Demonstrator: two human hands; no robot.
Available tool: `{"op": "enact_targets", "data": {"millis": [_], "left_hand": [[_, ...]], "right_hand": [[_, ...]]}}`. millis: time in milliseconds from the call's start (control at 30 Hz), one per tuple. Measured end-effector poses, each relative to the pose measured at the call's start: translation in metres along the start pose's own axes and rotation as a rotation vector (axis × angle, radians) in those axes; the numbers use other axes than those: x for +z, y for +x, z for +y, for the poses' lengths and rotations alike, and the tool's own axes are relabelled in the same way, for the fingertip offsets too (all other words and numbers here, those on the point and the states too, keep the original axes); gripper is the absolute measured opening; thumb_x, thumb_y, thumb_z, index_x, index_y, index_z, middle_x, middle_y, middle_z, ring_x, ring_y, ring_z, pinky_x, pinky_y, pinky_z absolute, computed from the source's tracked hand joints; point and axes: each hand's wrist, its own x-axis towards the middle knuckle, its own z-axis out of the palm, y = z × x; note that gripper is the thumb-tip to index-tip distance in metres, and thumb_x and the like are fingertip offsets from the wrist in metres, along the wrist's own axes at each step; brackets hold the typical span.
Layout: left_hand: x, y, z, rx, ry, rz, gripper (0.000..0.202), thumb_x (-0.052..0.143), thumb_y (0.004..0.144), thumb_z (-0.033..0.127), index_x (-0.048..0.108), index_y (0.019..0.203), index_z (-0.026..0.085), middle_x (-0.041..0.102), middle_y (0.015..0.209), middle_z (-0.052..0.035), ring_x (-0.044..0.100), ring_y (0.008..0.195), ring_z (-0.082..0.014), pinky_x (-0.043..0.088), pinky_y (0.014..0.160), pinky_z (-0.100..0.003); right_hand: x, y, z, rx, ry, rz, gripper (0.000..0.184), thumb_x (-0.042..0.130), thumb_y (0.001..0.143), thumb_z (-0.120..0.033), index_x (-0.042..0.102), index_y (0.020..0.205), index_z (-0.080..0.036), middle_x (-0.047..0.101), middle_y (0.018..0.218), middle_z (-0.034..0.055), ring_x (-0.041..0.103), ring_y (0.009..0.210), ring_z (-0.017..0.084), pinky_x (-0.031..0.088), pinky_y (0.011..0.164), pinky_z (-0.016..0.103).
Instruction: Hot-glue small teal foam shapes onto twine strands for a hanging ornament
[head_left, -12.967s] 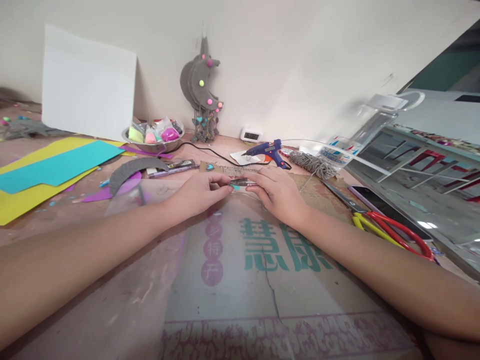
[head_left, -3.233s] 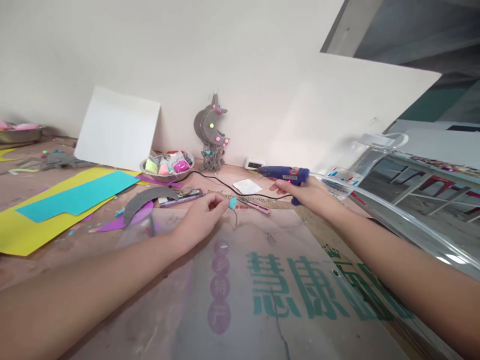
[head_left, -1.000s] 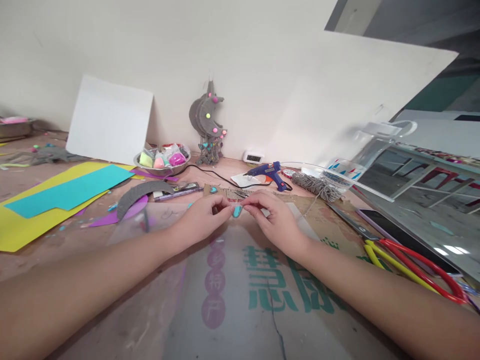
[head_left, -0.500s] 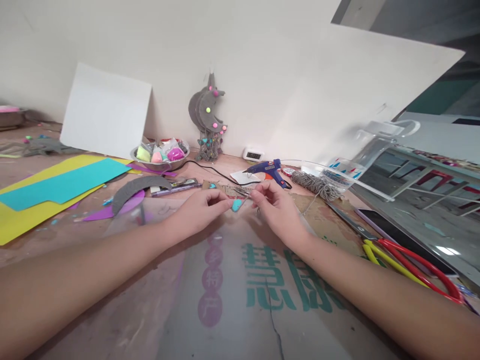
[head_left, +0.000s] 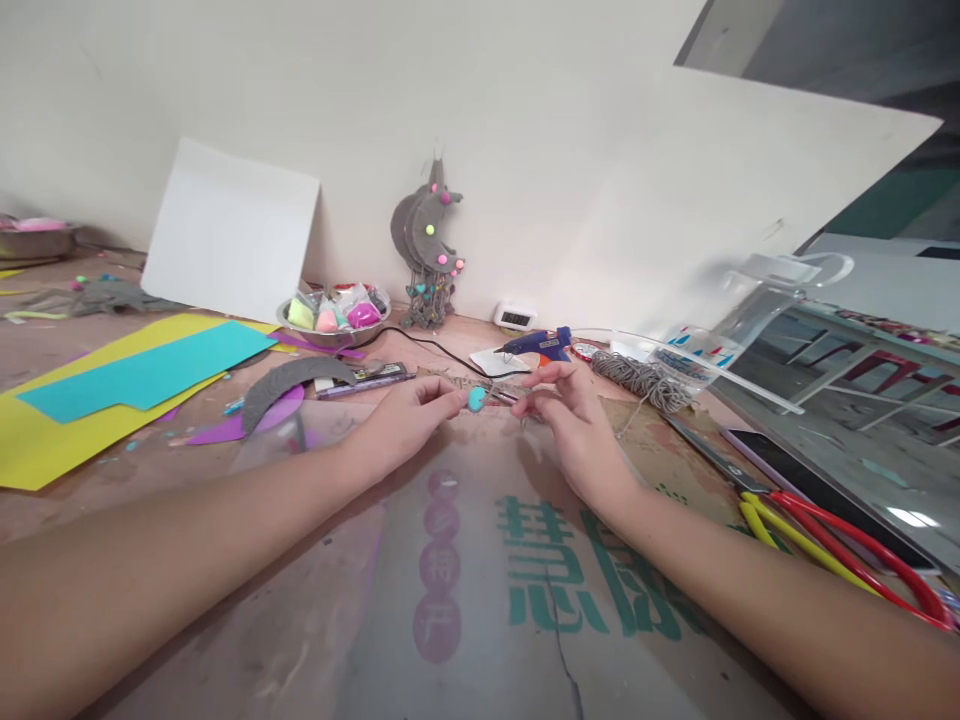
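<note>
A small turquoise piece [head_left: 476,399], rounded and possibly of clay, sits at the fingertips of my left hand [head_left: 409,420], pinched between thumb and forefinger. To its right, my right hand [head_left: 574,425] has its fingers apart, with nothing visibly held in them. Between the hands, just beyond the piece, a slim metal tool [head_left: 501,394] shows; its kind is hard to make out. Both hands hover above a translucent printed plastic sheet [head_left: 465,620] on the table.
Behind stand a blue glue gun [head_left: 544,345], a white clock [head_left: 515,316], a bowl [head_left: 330,337] of bagged clay and a grey moon ornament [head_left: 427,240]. Right: a grey cord bundle [head_left: 641,380], large scissors [head_left: 795,500], a phone [head_left: 825,495]. Left: coloured sheets [head_left: 150,375] and a grey arc [head_left: 289,385].
My right hand has drawn back from the turquoise piece and spread its fingers; the thin grey bit at its fingertips no longer shows there. The left hand keeps its pinch. The view has shifted slightly.
</note>
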Motion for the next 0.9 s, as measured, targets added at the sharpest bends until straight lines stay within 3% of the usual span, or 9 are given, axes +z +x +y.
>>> {"op": "enact_targets", "data": {"millis": [67, 133, 267, 333, 400, 467, 533, 700, 900], "left_hand": [[0.001, 0.0, 0.0, 0.003, 0.006, 0.022, 0.026, 0.052, 0.079, 0.04, 0.049, 0.066, 0.018, 0.045, 0.06, 0.005, 0.038, 0.053, -0.009, 0.031, 0.052, -0.022], [0.001, 0.001, -0.001, 0.009, 0.001, 0.052, 0.025, 0.051, 0.079, 0.04, 0.05, 0.067, 0.018, 0.047, 0.061, 0.0042, 0.04, 0.054, -0.0096, 0.032, 0.052, -0.022], [0.001, 0.002, -0.002, 0.031, 0.006, 0.071, 0.026, 0.05, 0.08, 0.04, 0.052, 0.068, 0.017, 0.049, 0.063, 0.0027, 0.043, 0.057, -0.0107, 0.034, 0.053, -0.022], [0.0, 0.002, -0.002, 0.057, 0.028, 0.066, 0.026, 0.05, 0.08, 0.04, 0.052, 0.068, 0.017, 0.049, 0.062, 0.0023, 0.043, 0.058, -0.0108, 0.034, 0.053, -0.022], [-0.001, 0.002, -0.001, 0.087, 0.049, 0.055, 0.026, 0.05, 0.08, 0.04, 0.054, 0.07, 0.016, 0.051, 0.065, 0.0018, 0.044, 0.06, -0.011, 0.035, 0.054, -0.022], [0.0, 0.001, 0.0, 0.109, 0.065, 0.046, 0.026, 0.05, 0.081, 0.04, 0.056, 0.073, 0.016, 0.053, 0.068, 0.0016, 0.046, 0.063, -0.0113, 0.036, 0.057, -0.022], [0.001, 0.0, 0.001, 0.121, 0.085, 0.038, 0.025, 0.049, 0.081, 0.039, 0.056, 0.073, 0.016, 0.053, 0.069, 0.0021, 0.046, 0.064, -0.0111, 0.036, 0.058, -0.022], [0.003, -0.004, 0.003, 0.119, 0.162, -0.002, 0.026, 0.047, 0.082, 0.038, 0.052, 0.069, 0.016, 0.05, 0.064, 0.0035, 0.043, 0.059, -0.0098, 0.033, 0.055, -0.022], [0.004, -0.006, 0.004, 0.152, 0.233, -0.047, 0.026, 0.046, 0.083, 0.038, 0.054, 0.07, 0.016, 0.053, 0.066, 0.003, 0.046, 0.06, -0.0101, 0.034, 0.055, -0.022]], "right_hand": [[-0.005, 0.002, -0.003, -0.026, -0.002, 0.09, 0.003, 0.043, 0.084, -0.021, 0.042, 0.085, -0.023, 0.047, 0.076, -0.0026, 0.051, 0.061, 0.011, 0.045, 0.063, 0.026], [-0.008, -0.002, -0.01, -0.083, -0.118, 0.101, 0.012, 0.044, 0.087, -0.027, 0.045, 0.076, -0.022, 0.044, 0.066, -0.0029, 0.048, 0.059, 0.011, 0.042, 0.061, 0.025], [-0.003, -0.015, -0.025, -0.202, -0.448, -0.185, 0.029, 0.044, 0.089, -0.031, 0.058, 0.067, -0.02, 0.055, 0.063, 0.0008, 0.053, 0.065, 0.014, 0.042, 0.065, 0.027], [0.002, -0.019, -0.026, -0.214, -0.516, -0.348, 0.025, 0.044, 0.09, -0.031, 0.065, 0.079, -0.021, 0.064, 0.074, 0.0022, 0.058, 0.073, 0.016, 0.044, 0.07, 0.029], [0.006, -0.019, -0.023, -0.191, -0.528, -0.394, 0.024, 0.045, 0.089, -0.031, 0.067, 0.094, -0.022, 0.068, 0.092, 0.0036, 0.06, 0.087, 0.018, 0.045, 0.079, 0.031], [0.007, -0.015, -0.018, -0.128, -0.501, -0.361, 0.026, 0.045, 0.089, -0.031, 0.065, 0.103, -0.021, 0.067, 0.102, 0.0049, 0.059, 0.095, 0.019, 0.044, 0.085, 0.033], [0.005, -0.012, -0.013, -0.059, -0.433, -0.309, 0.031, 0.043, 0.09, -0.031, 0.061, 0.113, -0.02, 0.067, 0.1, 0.0056, 0.06, 0.094, 0.019, 0.045, 0.085, 0.034], [0.002, -0.012, -0.008, -0.01, -0.245, -0.282, 0.049, 0.041, 0.092, -0.029, 0.034, 0.139, -0.022, 0.066, 0.097, 0.0041, 0.06, 0.088, 0.014, 0.048, 0.083, 0.031], [0.004, -0.014, -0.014, -0.054, -0.263, -0.228, 0.028, 0.048, 0.088, -0.029, 0.064, 0.11, -0.02, 0.068, 0.099, 0.0037, 0.061, 0.076, 0.013, 0.048, 0.078, 0.028]]}}
